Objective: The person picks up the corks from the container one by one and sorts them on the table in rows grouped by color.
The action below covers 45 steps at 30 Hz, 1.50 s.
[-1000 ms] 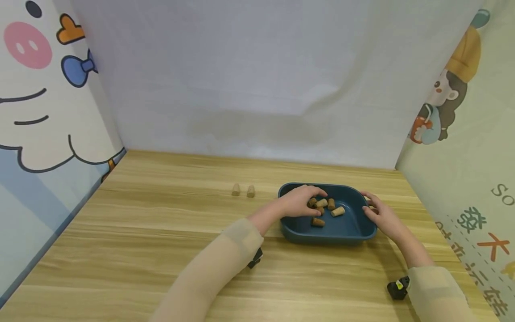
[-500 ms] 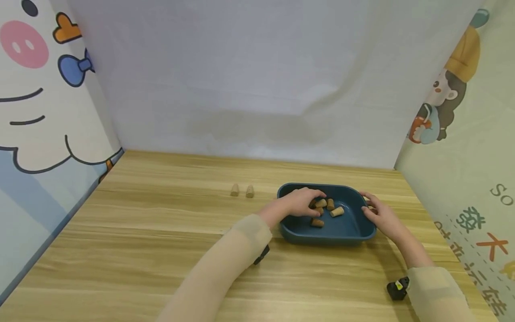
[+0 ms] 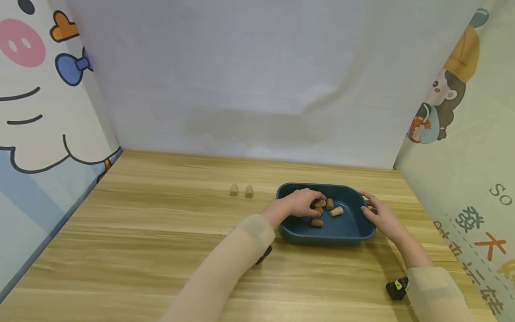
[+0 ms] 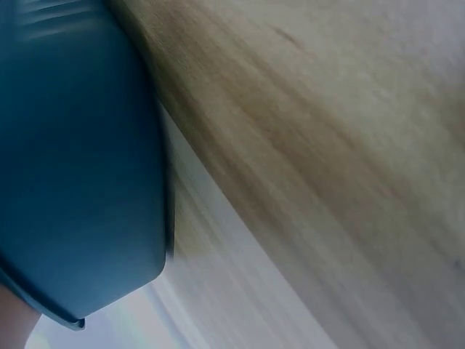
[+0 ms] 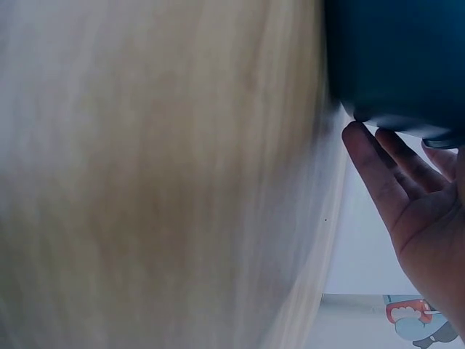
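A dark blue oblong plastic basin (image 3: 327, 240) holds several tapered cork stoppers. My left hand (image 3: 299, 202) reaches over its left rim, thumb and forefinger spread apart beside the corks; its other fingers are hidden. Near that hand lie a pale cork (image 3: 320, 203) and a dark brown cork (image 3: 317, 222). Farther right is another pale cork (image 3: 336, 211). My right hand (image 3: 382, 217) holds the basin's right end, thumb over the rim and fingers along the outer wall. In the right wrist view, fingertips of the right hand (image 5: 425, 218) touch the basin (image 5: 407, 65).
Two pale corks (image 3: 234, 190) stand apart on the wooden table (image 3: 141, 232), left of the basin. A white sheet (image 3: 241, 80) hangs behind the table. Cartoon-printed panels (image 3: 474, 179) flank both sides. Black wrist cameras (image 3: 397, 288) sit at the cuffs.
My left forearm has shifted slightly right, and the left hand covers more of the dark cork beside it. The right hand keeps its place on the basin.
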Each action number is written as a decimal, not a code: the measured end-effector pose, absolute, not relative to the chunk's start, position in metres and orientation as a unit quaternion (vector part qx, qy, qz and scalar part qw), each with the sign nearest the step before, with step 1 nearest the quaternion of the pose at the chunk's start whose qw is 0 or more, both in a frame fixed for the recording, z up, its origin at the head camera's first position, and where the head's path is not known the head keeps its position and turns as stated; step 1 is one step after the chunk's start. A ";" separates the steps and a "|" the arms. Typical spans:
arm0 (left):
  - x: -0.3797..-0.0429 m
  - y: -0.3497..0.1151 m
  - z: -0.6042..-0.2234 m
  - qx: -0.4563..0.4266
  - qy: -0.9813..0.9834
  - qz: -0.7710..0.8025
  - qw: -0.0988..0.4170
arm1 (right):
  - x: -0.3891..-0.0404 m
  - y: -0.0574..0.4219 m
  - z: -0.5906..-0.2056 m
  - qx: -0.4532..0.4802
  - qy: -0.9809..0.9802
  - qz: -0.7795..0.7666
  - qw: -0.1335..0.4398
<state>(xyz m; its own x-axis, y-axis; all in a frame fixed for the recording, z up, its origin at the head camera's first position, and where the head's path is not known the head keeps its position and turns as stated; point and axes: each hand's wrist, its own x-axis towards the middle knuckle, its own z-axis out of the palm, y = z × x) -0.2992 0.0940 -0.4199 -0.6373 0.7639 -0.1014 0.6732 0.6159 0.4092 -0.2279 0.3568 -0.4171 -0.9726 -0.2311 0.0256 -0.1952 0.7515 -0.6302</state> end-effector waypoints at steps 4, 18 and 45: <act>-0.299 0.093 -0.420 0.412 0.885 0.174 0.128 | -0.228 0.357 -0.418 -0.116 0.935 -0.335 0.026; -0.299 0.093 -0.423 0.443 0.887 0.090 0.096 | -0.229 0.357 -0.418 -0.116 0.935 -0.334 0.027; -0.294 0.089 -0.417 0.440 0.890 0.104 0.055 | -0.228 0.356 -0.416 -0.118 0.933 -0.340 0.030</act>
